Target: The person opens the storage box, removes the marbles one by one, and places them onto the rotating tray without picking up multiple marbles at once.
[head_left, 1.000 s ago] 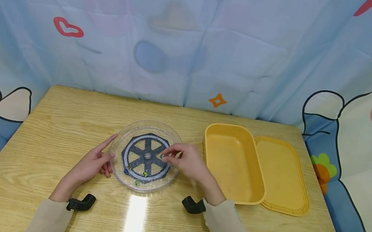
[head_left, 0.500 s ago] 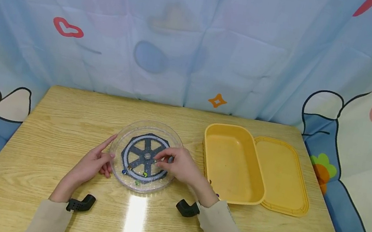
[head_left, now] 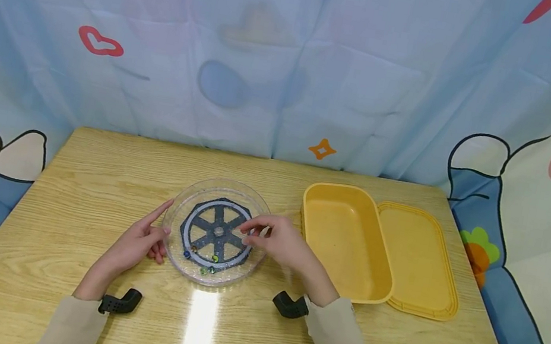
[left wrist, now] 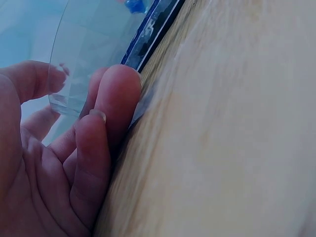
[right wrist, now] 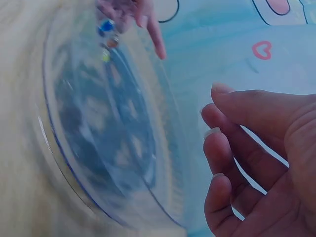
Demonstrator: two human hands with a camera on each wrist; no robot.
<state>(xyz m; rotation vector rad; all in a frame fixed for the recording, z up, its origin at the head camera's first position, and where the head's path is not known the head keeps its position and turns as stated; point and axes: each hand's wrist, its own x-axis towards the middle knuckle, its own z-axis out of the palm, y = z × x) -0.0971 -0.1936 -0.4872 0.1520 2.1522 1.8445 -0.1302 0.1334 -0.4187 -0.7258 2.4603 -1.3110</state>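
A clear round dish (head_left: 208,282) stands on the table, with a dark spoked wheel pattern (head_left: 218,232) at its middle. Several marbles lie toward its near side, among them a blue marble (head_left: 187,255), a yellow-green marble (head_left: 215,259) and a green marble (head_left: 212,270). My left hand (head_left: 137,241) holds the dish's left wall; in the left wrist view the fingers (left wrist: 118,94) press low against the outside. Over the dish's right side hovers my right hand (head_left: 282,242). Its fingers (right wrist: 217,148) are loosely bent, with nothing visible between thumb and fingertips.
A yellow box (head_left: 345,243) stands right of the dish, close to my right forearm, with its yellow lid (head_left: 418,261) flat on the table beside it. Behind the wooden table (head_left: 113,170) hangs a patterned blue curtain (head_left: 290,78).
My right hand reached left over the dish with a small marble, let it go and drew back right. One more green marble lies near the dish's front. The left hand has stayed put.
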